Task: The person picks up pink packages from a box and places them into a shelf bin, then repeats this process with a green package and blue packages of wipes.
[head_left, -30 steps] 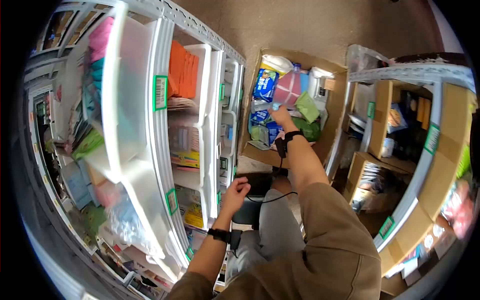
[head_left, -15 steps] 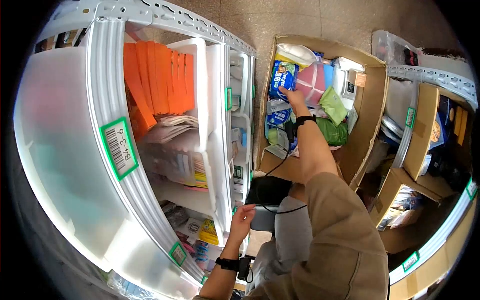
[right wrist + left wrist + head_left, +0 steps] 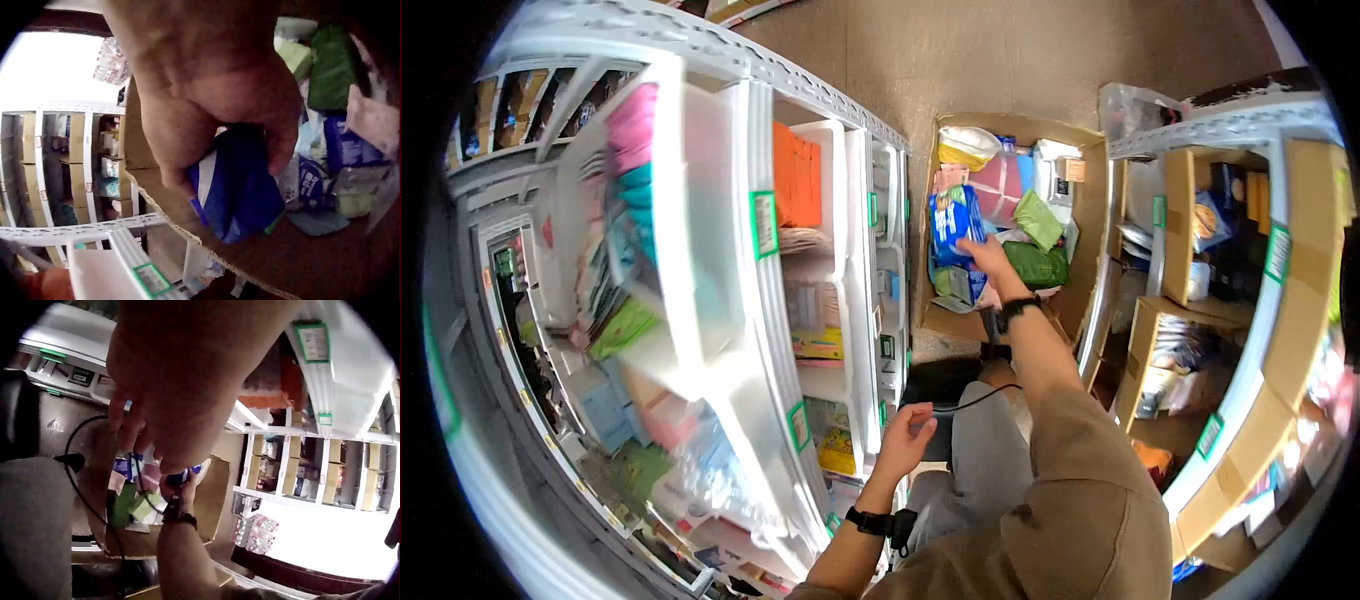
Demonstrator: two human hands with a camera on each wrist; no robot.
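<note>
A shiny blue printed packet [image 3: 952, 222] is gripped by its near end in my right hand [image 3: 988, 262], over the left side of a cardboard box [image 3: 1090, 225]. In the right wrist view, thumb and fingers clasp opposite sides of the blue packet [image 3: 240, 187]. Beside it in the box lie a light green packet [image 3: 1038, 219], a dark green packet [image 3: 1036, 264] and a pink bundle [image 3: 999, 190] with pale strips crossing it. My left hand [image 3: 908, 442] hangs with loosely bent fingers near the left shelving and holds nothing.
White shelving [image 3: 765, 300] with plastic bins stands close on the left. Another rack with cardboard bins [image 3: 1145, 350] lines the right. A black cable [image 3: 965, 402] runs between my wrists, above a black item [image 3: 945, 378] by my leg.
My right hand has taken hold of the blue packet and drawn it toward me, uncovering a pink packet behind it. My left hand stays loose. The head view has shifted.
</note>
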